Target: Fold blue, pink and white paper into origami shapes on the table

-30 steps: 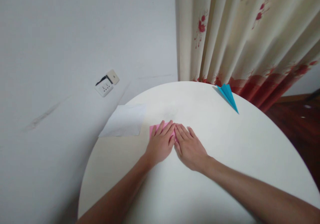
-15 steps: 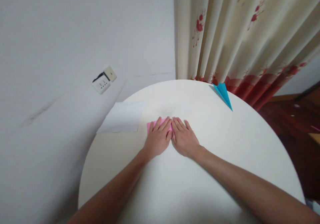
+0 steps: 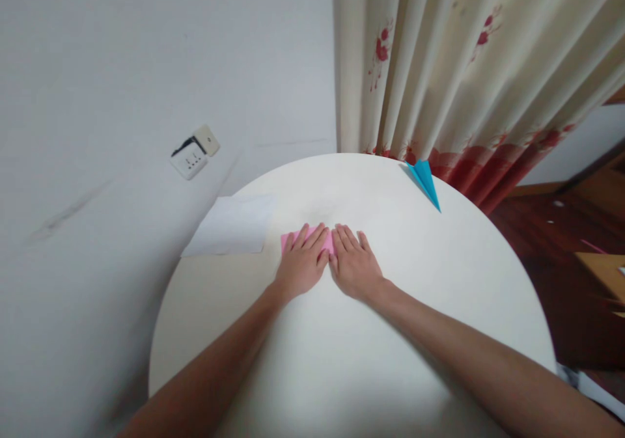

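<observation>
The near part of the white counter (image 3: 312,360) lies bare on this side of the pink paper (image 3: 328,243), with a forearm crossing it on either side toward that paper. The left hand (image 3: 301,265) is open and flat, palm down, its fingers spread over the left part of the pink paper; it grips nothing. The right hand (image 3: 355,265) is also open and flat, palm down, at the right part of the pink paper, fingers closer together apart from the little one, gripping nothing either. The pink paper lies on the counter under the hands, showing between and beside the fingers; how far it runs beneath the right hand cannot be told. To the left of the pink paper, and a little beyond it, a white sheet (image 3: 234,225) lies flat. Well to the right and farther back from the pink paper, a blue paper plane (image 3: 424,181) rests near the counter's far edge. Beyond the pink paper to the left, a socket (image 3: 189,160) sits on the wall (image 3: 146,67); beyond it to the right hangs a cream and red curtain (image 3: 439,67).
</observation>
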Motion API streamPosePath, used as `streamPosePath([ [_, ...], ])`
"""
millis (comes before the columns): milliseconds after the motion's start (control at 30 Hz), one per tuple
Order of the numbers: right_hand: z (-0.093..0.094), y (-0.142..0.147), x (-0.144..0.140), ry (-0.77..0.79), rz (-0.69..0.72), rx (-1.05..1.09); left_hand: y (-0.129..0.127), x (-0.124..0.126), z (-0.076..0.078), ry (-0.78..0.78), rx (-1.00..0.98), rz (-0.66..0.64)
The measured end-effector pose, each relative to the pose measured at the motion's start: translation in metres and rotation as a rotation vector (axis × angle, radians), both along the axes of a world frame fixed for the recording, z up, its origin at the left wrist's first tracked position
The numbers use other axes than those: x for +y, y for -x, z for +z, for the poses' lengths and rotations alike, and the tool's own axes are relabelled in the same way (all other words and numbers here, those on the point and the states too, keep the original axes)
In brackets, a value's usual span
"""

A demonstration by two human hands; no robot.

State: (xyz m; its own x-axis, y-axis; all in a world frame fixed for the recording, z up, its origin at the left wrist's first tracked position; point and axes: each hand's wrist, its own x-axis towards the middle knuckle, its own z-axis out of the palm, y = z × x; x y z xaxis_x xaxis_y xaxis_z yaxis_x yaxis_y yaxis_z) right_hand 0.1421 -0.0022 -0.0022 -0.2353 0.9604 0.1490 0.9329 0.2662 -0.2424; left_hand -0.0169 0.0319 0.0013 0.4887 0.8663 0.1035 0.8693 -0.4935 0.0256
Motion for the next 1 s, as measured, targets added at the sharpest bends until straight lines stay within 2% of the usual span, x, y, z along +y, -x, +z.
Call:
streamPosePath([
  [267,0.001,-0.023,-0.024,0.011,-0.005,-0.039,-0.001,0.0,0.002,0.018,-0.021,-0.011],
  [567,0.001,-0.039,-0.051,0.02,-0.08,-0.045,0.001,0.0,0.001,0.01,-0.023,-0.037],
  [800,0.001,-0.036,-0.051,0.031,-0.118,-0.045,0.002,0.0,0.001,0.017,-0.019,-0.037],
  [1000,0.006,-0.019,-0.035,0.024,-0.094,-0.028,0.002,-0.001,0.001,0.026,-0.024,-0.043],
])
